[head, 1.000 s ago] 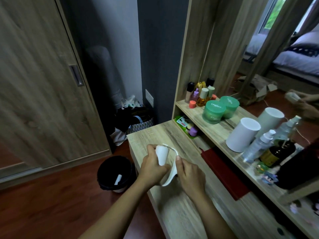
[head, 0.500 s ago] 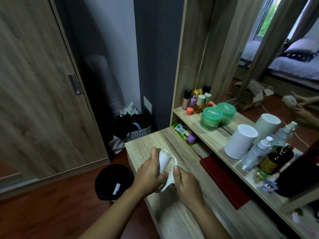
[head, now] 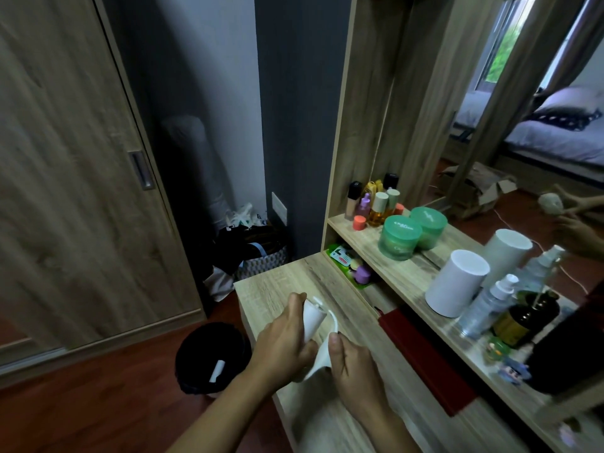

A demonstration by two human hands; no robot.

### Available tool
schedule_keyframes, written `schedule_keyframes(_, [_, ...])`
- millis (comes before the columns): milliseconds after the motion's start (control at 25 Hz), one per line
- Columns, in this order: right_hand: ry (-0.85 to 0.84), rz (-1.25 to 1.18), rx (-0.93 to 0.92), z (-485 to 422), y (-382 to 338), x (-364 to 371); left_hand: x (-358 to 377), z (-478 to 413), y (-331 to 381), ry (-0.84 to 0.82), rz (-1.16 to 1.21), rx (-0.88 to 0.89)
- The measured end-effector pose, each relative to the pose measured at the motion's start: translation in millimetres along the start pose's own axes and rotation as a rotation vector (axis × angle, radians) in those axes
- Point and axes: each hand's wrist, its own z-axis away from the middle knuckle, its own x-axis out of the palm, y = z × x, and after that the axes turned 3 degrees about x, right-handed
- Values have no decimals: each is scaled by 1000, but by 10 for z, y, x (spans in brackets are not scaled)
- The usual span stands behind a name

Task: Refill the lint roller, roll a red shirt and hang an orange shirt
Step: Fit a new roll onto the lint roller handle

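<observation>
Lint roller (head: 312,322) | white, curved handle | held by left hand (head: 283,344), right hand (head: 356,364)

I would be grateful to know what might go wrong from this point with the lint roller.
The left hand grips the white roll and the right hand holds the handle near the left edge of the dresser top. A slip could drop the roll into the black bin beside it. The handle's thin arm might bend if the roll is forced.
</observation>
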Motion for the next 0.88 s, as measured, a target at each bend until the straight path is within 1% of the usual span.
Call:
schedule_keyframes(80, [-9, -38, 8, -12, -17, 4, -17, 10, 5, 9, -20, 12])
schedule_keyframes(240, [-39, 9, -19, -27, -22, 0, -42, 15, -12, 19, -28, 3])
schedule_keyframes(320, [-39, -9, -16, -31, -32, 15, -58, 8, -17, 10, -27, 5])
schedule_keyframes(400, [-41, -59, -5, -34, -37, 31, -85, -5, -16, -13, -26, 1])
schedule_keyframes(480, [-90, -86, 0, -37, -17, 14, -133, -48, -38, -48, -14, -14])
schedule_keyframes(560, [-137, -13, -24, -37, 26, 1, -207, -127, -49, -78, 4, -26])
schedule_keyframes(600, [-136, 9, -28, -37, 53, 0, -249, -172, -57, -95, 14, -15])
schedule_keyframes(680, [-80, -13, -11, -51, 76, -1, -348, -262, -73, -144, 57, -3])
schedule_keyframes(720, [-43, -33, 2, -64, 82, -8, -403, -288, -81, -117, 96, -18])
schedule_keyframes(760, [1, -69, 21, -86, 91, -18, -458, -310, -96, -1, 137, -51])
schedule_keyframes(800, [43, -120, 46, -114, 110, -32, -515, -327, -126, 188, 151, -92])
schedule_keyframes(840, [76, -164, 74, -137, 134, -53, -575, -327, -151, 371, 118, -129])
schedule_keyframes(880, [96, -186, 96, -158, 153, -74, -624, -320, -158, 475, 48, -124])
